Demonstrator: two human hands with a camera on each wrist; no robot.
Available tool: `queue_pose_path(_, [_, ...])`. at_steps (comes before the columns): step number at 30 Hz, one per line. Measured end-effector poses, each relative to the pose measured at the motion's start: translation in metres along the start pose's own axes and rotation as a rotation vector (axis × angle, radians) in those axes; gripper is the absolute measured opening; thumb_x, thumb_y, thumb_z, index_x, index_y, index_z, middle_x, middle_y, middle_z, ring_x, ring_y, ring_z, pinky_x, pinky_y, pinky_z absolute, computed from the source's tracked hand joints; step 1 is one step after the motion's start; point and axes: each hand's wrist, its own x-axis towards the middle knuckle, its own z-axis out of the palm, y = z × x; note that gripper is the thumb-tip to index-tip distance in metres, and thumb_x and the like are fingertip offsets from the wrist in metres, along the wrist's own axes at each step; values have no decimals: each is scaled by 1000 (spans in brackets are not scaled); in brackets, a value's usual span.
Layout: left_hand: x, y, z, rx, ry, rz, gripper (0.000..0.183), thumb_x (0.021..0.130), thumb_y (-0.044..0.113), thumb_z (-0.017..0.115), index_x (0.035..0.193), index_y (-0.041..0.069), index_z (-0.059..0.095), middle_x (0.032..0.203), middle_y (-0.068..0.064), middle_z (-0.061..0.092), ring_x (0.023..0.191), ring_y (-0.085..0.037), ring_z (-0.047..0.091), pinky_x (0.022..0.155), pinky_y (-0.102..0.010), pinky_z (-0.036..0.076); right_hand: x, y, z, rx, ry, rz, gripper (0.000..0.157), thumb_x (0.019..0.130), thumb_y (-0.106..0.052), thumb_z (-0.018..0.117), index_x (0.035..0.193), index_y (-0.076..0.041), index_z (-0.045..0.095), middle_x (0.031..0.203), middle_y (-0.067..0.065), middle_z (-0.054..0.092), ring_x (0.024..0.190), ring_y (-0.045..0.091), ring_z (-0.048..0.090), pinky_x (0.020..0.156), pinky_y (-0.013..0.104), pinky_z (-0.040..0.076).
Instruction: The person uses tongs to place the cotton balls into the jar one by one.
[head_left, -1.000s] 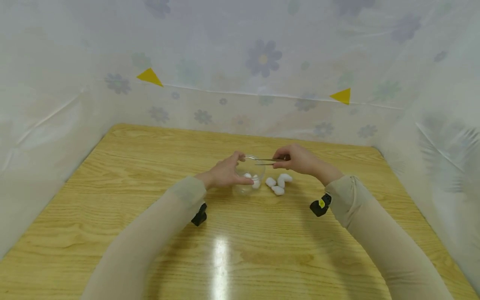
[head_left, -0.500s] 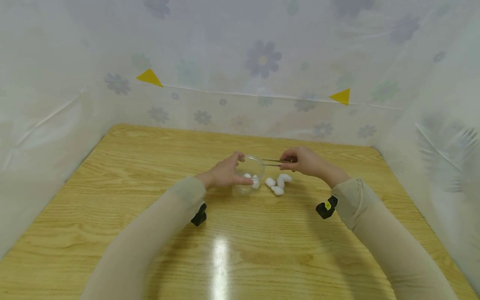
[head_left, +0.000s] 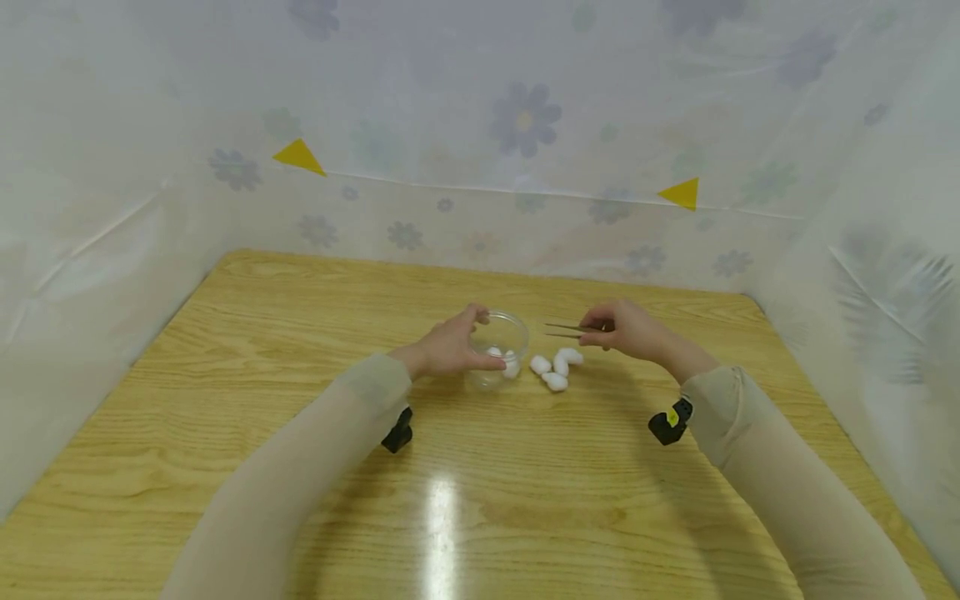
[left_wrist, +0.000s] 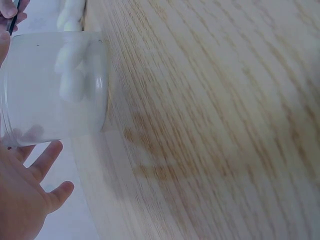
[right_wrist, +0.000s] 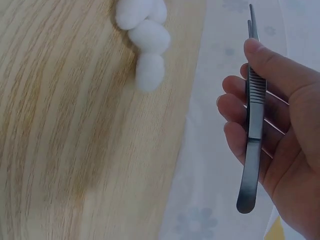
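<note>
1. A clear jar [left_wrist: 32, 85] is stood upright on the wood-grained worktop [head_left: 510, 467], and all places below are given from it, as seen by the wearer.
2. The jar is gripped at its left side by the left hand [head_left: 450, 343]: the thumb is laid along its near side, and the fingers are set at its far side by the rim.
3. Inside the jar, white cotton balls [left_wrist: 72, 82] are seen low through the wall; at least two can be made out.
4. Just to the right of the jar, loose cotton balls [right_wrist: 149, 37] are clustered on the worktop, four being counted, with several touching one another.
5. Metal tweezers [right_wrist: 254, 117] are pinched between the thumb and fingers of the right hand [head_left: 622, 329], raised to the right of the jar and apart from it. Their tips are parted and pointed toward the jar.
6. Beyond the jar, the far edge of the worktop is backed by a pale flowered sheet [head_left: 480, 221]. Two yellow triangles are fixed on it, the left one [head_left: 301, 157] and the right one [head_left: 681, 193] being set to either side of the jar.
</note>
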Motion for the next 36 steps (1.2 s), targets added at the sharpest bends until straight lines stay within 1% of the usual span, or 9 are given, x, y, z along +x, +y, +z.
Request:
queue_pose_path(5, [0, 0, 0, 6, 1, 4, 86, 77, 46, 73, 141, 13, 26, 147, -7, 37, 136, -28, 34, 109, -46, 32, -5, 10, 1, 6, -16, 36, 22, 89, -15, 63, 104, 1, 66, 89, 17, 68, 69, 29, 61, 61, 33, 50])
queue_pose_path(11, [0, -1, 0, 16, 4, 7, 85, 77, 46, 73, 141, 14, 27, 146, -5, 37, 136, -27, 35, 109, -46, 32, -11, 22, 3, -26, -27, 72, 25, 89, -19, 64, 106, 0, 66, 88, 14, 68, 70, 27, 61, 59, 30, 48])
queue_pose_path(18, [0, -1, 1, 15, 3, 6, 87, 77, 47, 73, 142, 14, 26, 147, -5, 36, 136, -27, 34, 109, -46, 32, -17, 35, 8, -58, -18, 111, 24, 90, -19, 63, 105, -2, 66, 89, 12, 69, 70, 24, 62, 59, 29, 49])
queue_pose_path(26, [0, -1, 1, 10, -2, 3, 87, 77, 48, 73, 141, 13, 26, 146, -4, 36, 136, -27, 35, 109, -46, 33, -19, 44, 15, -90, -30, 152, 24, 89, -20, 64, 103, -1, 67, 82, 10, 67, 66, 20, 61, 57, 29, 48])
queue_pose_path(31, [0, -1, 0, 9, -7, 4, 88, 77, 48, 73, 142, 12, 26, 147, -4, 36, 136, -27, 34, 109, -46, 33, -20, 48, 19, -92, -35, 159, 24, 89, -21, 64, 104, -2, 67, 83, 9, 67, 65, 19, 60, 58, 29, 47])
queue_pose_path(36, [0, -1, 0, 15, -5, 8, 88, 77, 49, 72, 142, 12, 25, 147, -4, 36, 136, -27, 34, 109, -47, 33, -20, 50, 20, -101, -30, 150, 22, 89, -20, 64, 102, -3, 68, 82, 7, 66, 65, 17, 60, 58, 29, 47])
